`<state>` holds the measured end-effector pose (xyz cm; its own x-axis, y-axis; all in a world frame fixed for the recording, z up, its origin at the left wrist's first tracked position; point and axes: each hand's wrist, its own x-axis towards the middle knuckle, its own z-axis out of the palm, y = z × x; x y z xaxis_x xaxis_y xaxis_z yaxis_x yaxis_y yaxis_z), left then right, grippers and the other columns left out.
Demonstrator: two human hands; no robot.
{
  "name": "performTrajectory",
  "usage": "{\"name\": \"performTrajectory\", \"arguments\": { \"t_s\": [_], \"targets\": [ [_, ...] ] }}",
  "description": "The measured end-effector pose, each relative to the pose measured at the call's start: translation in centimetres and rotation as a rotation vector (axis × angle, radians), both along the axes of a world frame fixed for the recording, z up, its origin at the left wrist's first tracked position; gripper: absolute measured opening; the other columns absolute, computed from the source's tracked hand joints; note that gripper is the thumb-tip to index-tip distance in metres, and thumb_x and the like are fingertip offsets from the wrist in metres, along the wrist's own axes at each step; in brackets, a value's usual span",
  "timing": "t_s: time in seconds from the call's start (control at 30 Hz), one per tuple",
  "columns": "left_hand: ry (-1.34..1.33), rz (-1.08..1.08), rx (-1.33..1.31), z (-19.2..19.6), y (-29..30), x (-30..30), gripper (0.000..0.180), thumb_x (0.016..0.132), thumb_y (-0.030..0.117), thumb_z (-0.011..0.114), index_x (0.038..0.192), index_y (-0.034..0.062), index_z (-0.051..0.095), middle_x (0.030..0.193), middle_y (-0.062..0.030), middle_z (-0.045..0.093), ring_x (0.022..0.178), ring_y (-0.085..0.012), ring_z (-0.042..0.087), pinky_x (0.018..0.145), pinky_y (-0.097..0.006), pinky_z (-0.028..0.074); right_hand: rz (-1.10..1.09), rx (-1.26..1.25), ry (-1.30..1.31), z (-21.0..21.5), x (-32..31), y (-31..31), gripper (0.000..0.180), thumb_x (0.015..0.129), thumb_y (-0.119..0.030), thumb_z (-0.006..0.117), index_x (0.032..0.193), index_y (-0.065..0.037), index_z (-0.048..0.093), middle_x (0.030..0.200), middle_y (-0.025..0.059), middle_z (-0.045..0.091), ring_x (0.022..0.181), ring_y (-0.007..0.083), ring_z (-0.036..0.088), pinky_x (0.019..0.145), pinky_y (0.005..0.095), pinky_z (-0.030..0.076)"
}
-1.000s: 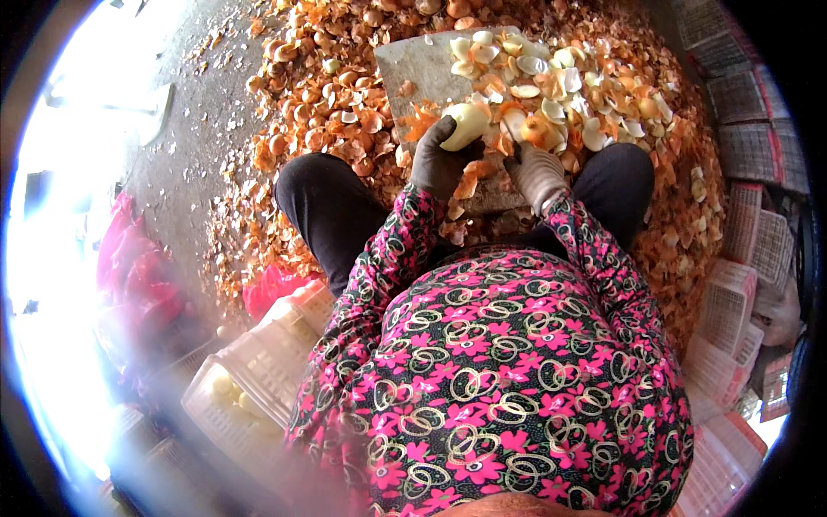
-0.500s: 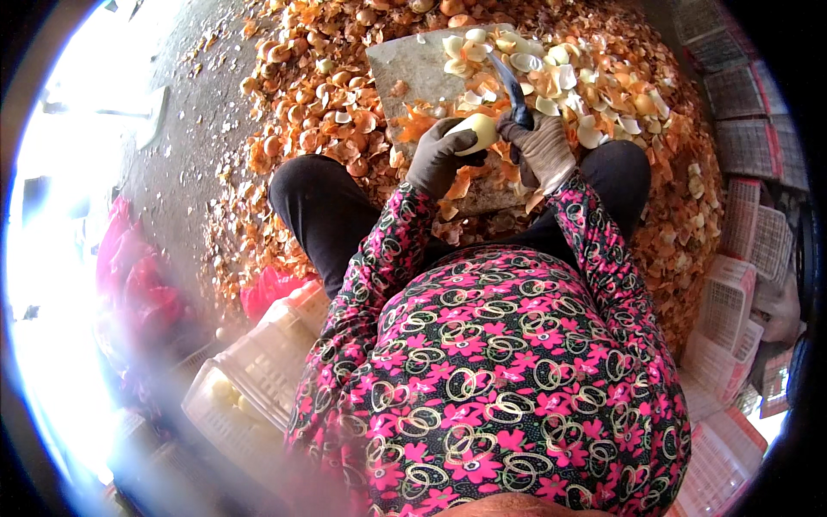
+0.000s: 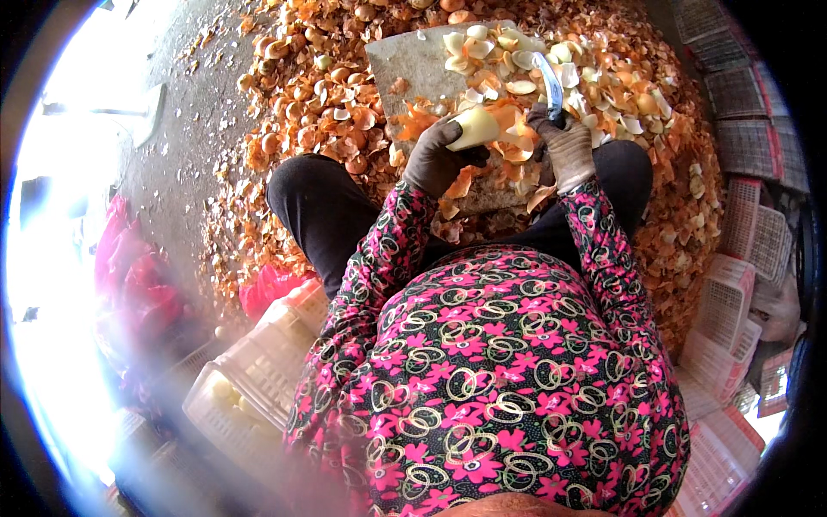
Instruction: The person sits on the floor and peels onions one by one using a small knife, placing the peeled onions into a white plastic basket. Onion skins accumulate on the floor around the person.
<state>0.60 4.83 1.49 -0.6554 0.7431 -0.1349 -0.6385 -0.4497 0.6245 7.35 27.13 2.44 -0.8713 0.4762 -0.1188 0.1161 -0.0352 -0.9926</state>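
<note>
Left hand (image 3: 446,153), gloved, is curled around a pale onion (image 3: 474,129), thumb above and fingers beneath, leaving the onion's right end bare. The onion is held up in front of the lap, seen over the near half of a board (image 3: 409,65). Right hand (image 3: 564,151), also gloved, is wrapped around the handle of a knife (image 3: 551,86), whose curved blade points away from the body, apart from the onion.

The likeliest slip looks to be the onion itself: its surface seems smooth, and only one side is covered by the glove, so a loosened grip could send it into the skins (image 3: 521,88) heaped on the board. If the blade swung back toward the onion, the left thumb would be the exposed part, and thick gloves might dull the feel of its edge. A wide sweep the other way could reach the right knee (image 3: 624,172), just beside that wrist. The tip might also snag in the loose skins, twisting the handle in the grip.
</note>
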Motion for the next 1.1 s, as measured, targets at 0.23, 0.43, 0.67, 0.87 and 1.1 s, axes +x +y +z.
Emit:
{"name": "performTrajectory", "arguments": {
  "t_s": [0.23, 0.43, 0.67, 0.87, 1.1],
  "targets": [
    [0.066, -0.052, -0.016, 1.3, 0.5, 0.3, 0.072, 0.078, 0.037, 0.07, 0.132, -0.0042, 0.043, 0.108, -0.0159, 0.063, 0.083, -0.0226, 0.065, 0.069, -0.035, 0.055, 0.434, 0.061, -0.066, 1.7, 0.3, -0.9, 0.025, 0.087, -0.023, 0.067, 0.1, -0.002, 0.067, 0.069, 0.0008, 0.062, 0.048, 0.008, 0.053, 0.046, 0.0235, 0.044],
    [0.022, -0.057, -0.004, 0.8, 0.2, 0.5, 0.075, 0.08, 0.048, 0.069, 0.132, -0.0011, 0.045, 0.106, -0.0137, 0.063, 0.08, -0.0211, 0.065, 0.067, -0.033, 0.055, 0.272, -0.413, -0.124, 2.4, 1.3, -3.2, 0.018, 0.081, -0.021, 0.07, 0.079, -0.007, 0.06, 0.059, 0.0003, 0.055, 0.048, 0.0122, 0.054, 0.045, 0.0261, 0.045],
    [0.192, -0.043, -0.184, 0.8, 0.0, 0.3, 0.07, 0.086, 0.045, 0.066, 0.134, -0.0012, 0.044, 0.11, -0.0118, 0.062, 0.079, -0.0199, 0.065, 0.069, -0.03, 0.054, 0.265, -0.623, -0.022, 3.4, 1.5, -2.2, 0.023, 0.077, -0.016, 0.073, 0.092, -0.005, 0.06, 0.073, 0.0012, 0.057, 0.05, 0.012, 0.053, 0.046, 0.0247, 0.046],
    [0.284, 0.05, -0.438, 0.9, 0.6, 0.8, 0.059, 0.086, 0.033, 0.067, 0.127, -0.0045, 0.048, 0.105, -0.0128, 0.064, 0.082, -0.0196, 0.065, 0.069, -0.029, 0.054, 0.333, -0.626, -0.05, 2.4, 1.6, -3.1, 0.022, 0.08, -0.021, 0.071, 0.091, -0.005, 0.06, 0.064, -0.0002, 0.054, 0.051, 0.013, 0.053, 0.047, 0.029, 0.047],
    [-0.137, 0.136, -0.112, -1.3, 0.2, -0.1, 0.057, 0.084, 0.037, 0.064, 0.124, -0.0021, 0.05, 0.105, -0.0181, 0.062, 0.083, -0.0296, 0.065, 0.07, -0.04, 0.055, 0.399, -1.013, 0.017, 3.1, 2.3, -2.4, 0.032, 0.08, -0.021, 0.072, 0.103, -0.005, 0.056, 0.066, 0.0007, 0.057, 0.05, 0.0145, 0.057, 0.046, 0.032, 0.049]
  ]
}}
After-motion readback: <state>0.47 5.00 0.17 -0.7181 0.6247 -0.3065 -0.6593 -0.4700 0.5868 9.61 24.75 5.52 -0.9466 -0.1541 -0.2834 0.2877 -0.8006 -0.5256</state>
